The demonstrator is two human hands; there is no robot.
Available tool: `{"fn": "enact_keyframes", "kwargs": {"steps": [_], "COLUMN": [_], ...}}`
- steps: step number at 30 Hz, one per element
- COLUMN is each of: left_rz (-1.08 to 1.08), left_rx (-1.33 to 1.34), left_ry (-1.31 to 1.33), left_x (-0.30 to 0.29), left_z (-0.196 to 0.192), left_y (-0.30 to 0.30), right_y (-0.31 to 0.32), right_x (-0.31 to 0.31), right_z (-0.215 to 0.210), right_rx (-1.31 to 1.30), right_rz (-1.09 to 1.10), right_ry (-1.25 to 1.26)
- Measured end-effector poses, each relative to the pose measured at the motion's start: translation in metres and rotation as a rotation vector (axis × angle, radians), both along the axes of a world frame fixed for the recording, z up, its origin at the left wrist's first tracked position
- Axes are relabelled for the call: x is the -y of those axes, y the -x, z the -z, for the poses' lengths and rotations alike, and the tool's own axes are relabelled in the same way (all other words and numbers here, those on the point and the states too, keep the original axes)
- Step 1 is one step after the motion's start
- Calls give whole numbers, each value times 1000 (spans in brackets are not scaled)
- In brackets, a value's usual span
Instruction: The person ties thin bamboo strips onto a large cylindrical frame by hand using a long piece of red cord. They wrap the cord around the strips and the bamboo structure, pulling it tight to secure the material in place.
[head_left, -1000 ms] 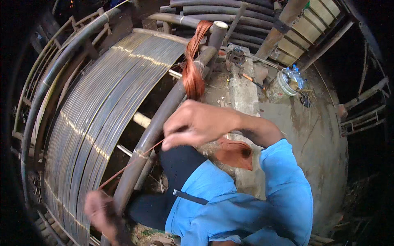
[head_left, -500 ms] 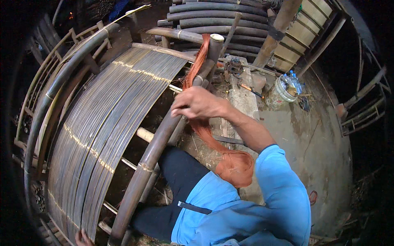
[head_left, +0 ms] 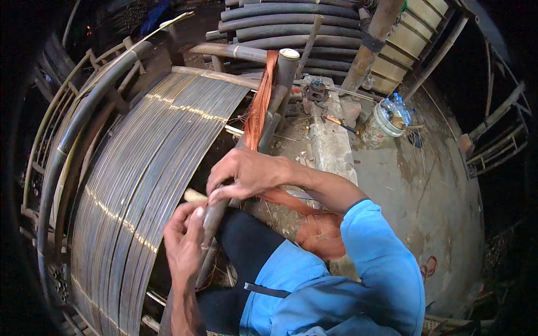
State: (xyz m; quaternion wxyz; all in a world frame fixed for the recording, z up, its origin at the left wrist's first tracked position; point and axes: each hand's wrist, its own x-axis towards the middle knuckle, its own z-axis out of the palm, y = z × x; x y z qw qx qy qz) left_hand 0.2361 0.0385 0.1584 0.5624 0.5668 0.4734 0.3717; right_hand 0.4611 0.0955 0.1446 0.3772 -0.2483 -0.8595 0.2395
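Observation:
My left hand (head_left: pixel 184 243) and my right hand (head_left: pixel 246 175) come together over the dark bamboo rail (head_left: pixel 212 224) at the near side of a bamboo frame. Both have thumb and fingers pinched; whatever lies between the fingertips is too small to make out. Left of them stretches a panel of thin dark bamboo slats (head_left: pixel 162 151), crossed by rows of pale bindings (head_left: pixel 131 225). A hank of orange fibre strands (head_left: pixel 261 115) drapes over the rail's far end beyond my right hand. Its lower part lies in a heap (head_left: pixel 320 234) beside my lap, partly behind my right arm.
A curved bamboo rail (head_left: pixel 64 140) bounds the panel's far left side. Stacked dark bamboo poles (head_left: pixel 297 25) lie at the back. Right of the frame are a concrete ledge (head_left: pixel 330 137), an orange-and-black handled tool (head_left: pixel 342 124) and a bucket with plastic bottles (head_left: pixel 384 124).
My left hand has risen from the panel's near end to meet my right hand at the rail. My right hand has moved down and left along the rail.

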Motion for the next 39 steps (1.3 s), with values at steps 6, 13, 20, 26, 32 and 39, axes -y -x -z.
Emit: {"fn": "enact_keyframes", "kwargs": {"steps": [6, 13, 20, 26, 32, 39], "left_rz": [-177, -731, -778, -772, -764, -781], "left_rx": [-469, -1074, -1223, -1254, -1255, -1300], "left_ry": [-120, -398, -282, -227, -210, -180], "left_x": [10, 54, 93, 109, 108, 123], "left_z": [-2, 7, 29, 36, 42, 43], "left_y": [84, 279, 290, 287, 285, 295], "right_y": [-80, -171, -211, -220, -198, -184], "right_x": [-63, -141, -194, -192, -185, -241], "right_z": [66, 78, 101, 121, 177, 137], "right_rx": [15, 373, 462, 321, -242, 181], "right_rz": [181, 577, 721, 1233, 1469, 1333], "right_ry": [303, -2, -252, -470, 403, 566]}}
